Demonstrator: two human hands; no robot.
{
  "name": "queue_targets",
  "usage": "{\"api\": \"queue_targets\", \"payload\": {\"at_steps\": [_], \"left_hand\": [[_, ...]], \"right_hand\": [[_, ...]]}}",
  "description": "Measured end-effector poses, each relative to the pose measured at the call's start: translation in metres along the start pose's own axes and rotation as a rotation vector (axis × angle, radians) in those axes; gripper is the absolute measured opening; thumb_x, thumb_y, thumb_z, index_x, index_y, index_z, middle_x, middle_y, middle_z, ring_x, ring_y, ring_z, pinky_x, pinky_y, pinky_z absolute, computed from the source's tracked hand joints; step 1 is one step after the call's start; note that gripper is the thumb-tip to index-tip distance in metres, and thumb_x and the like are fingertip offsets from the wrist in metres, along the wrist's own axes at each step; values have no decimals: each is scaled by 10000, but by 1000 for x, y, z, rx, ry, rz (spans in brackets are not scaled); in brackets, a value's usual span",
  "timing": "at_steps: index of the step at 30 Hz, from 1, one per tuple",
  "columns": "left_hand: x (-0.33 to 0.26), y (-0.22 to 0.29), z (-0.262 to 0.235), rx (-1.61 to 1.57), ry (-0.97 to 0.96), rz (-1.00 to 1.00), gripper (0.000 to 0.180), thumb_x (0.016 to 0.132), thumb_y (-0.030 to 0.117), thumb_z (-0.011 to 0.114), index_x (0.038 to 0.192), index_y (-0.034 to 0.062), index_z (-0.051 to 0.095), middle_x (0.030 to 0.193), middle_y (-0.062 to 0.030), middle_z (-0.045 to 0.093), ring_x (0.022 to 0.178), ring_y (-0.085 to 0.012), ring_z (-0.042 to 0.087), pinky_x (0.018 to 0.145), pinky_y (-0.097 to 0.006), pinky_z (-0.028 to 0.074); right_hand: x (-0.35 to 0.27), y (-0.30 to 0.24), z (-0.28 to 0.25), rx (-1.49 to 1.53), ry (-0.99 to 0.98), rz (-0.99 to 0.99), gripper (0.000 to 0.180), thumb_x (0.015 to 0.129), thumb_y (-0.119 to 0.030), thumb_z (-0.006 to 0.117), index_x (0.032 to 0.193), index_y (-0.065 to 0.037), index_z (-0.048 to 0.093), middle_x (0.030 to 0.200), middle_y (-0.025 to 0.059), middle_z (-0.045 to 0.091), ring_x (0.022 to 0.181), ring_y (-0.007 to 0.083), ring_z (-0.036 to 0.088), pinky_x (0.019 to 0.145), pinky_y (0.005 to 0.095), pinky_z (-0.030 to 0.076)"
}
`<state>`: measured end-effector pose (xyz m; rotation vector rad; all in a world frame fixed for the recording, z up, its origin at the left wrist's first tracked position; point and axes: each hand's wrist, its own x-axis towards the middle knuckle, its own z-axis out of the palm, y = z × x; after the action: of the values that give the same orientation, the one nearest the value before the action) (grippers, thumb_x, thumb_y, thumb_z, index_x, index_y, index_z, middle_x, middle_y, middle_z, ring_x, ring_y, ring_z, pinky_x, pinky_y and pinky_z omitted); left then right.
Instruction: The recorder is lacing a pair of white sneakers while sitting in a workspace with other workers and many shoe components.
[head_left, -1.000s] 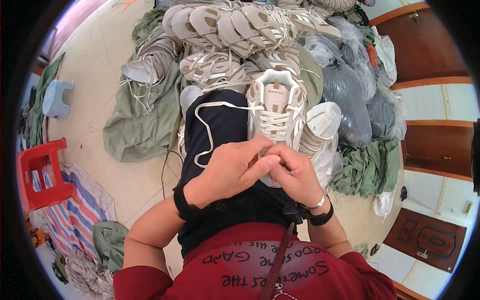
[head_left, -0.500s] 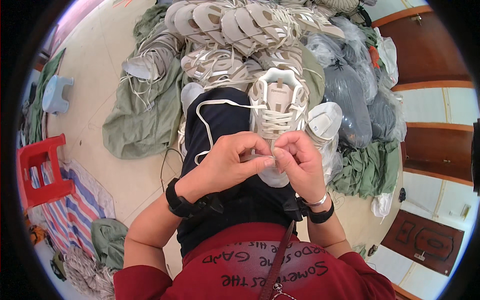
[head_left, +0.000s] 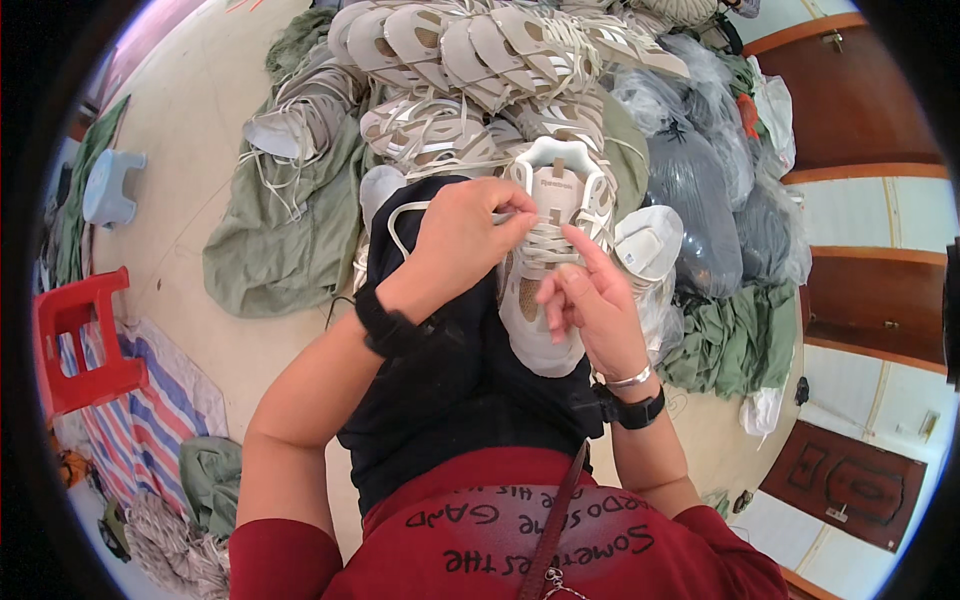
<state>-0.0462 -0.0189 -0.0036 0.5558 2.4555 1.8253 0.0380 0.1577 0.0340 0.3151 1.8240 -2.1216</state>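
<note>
A beige and white sneaker [head_left: 545, 345] rests on my lap, toe toward me and tongue facing up. Cream laces [head_left: 547, 243] cross its tongue in several rows. At the shoe's left upper eyelets, my left hand [head_left: 465, 235] is closed, thumb and forefinger pinching the shoelace [head_left: 398, 222], whose loose length loops out on the left over my dark trousers. My right hand [head_left: 598, 300] is over the shoe's right side, forefinger stretched to the laces and the other fingers loosely bent. It grips nothing that I can see. Part of the left eyelet row is hidden by my left fingers.
Ahead is a heap of similar sneakers [head_left: 470, 55]. Another pale shoe [head_left: 648, 243] lies just right of my lap. Dark plastic bags [head_left: 700, 200] and green cloth [head_left: 735, 340] are on the right. On the left are green sacking [head_left: 285, 230], a red stool [head_left: 90, 340] and a blue stool [head_left: 113, 188].
Both hands have left the lower lacing near the toe. The left moved up to the upper eyelets and lace; the right opened, its forefinger stretching up to the laces. The toe is now uncovered.
</note>
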Motion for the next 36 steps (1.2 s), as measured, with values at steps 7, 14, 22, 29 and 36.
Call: {"api": "queue_targets", "payload": {"at_steps": [7, 14, 22, 29, 36], "left_hand": [[13, -9, 12, 189, -21, 24, 159, 789, 186, 669, 850, 40, 678, 812, -131, 678, 752, -294, 656, 679, -358, 505], [18, -8, 7, 306, -98, -6, 143, 796, 216, 658, 840, 80, 661, 784, -141, 669, 724, -325, 649, 651, -396, 501], [26, -24, 10, 96, -189, 54, 149, 796, 158, 671, 849, 20, 652, 758, -105, 671, 703, -214, 645, 665, -332, 501], [26, -11, 16, 144, -176, -47, 184, 791, 168, 704, 837, 0, 645, 752, -105, 664, 703, -170, 632, 659, -300, 497], [27, -4, 18, 198, -171, -67, 211, 791, 195, 720, 820, 0, 645, 722, -111, 649, 658, -159, 615, 620, -307, 485]], "right_hand": [[15, -1, 3, 50, -6, 59, 671, 971, -165, 519, 1484, 17, 127, 834, 101, 622, 590, 115, 574, 418, 233, 468], [23, 10, -16, 482, -64, 29, 423, 979, -136, 479, 1364, 12, 385, 749, 32, 499, 544, 107, 491, 429, 261, 462], [23, 16, -14, 513, -57, -15, 391, 982, -123, 466, 1346, 6, 402, 753, 30, 488, 557, 110, 478, 502, 289, 492], [15, 22, -11, 471, -8, -129, 460, 972, -105, 494, 1397, -29, 335, 761, 37, 500, 581, 108, 489, 532, 290, 510], [14, 25, -14, 522, -45, -152, 476, 974, -119, 500, 1408, -43, 320, 769, 35, 501, 584, 104, 489, 534, 285, 514]]}}
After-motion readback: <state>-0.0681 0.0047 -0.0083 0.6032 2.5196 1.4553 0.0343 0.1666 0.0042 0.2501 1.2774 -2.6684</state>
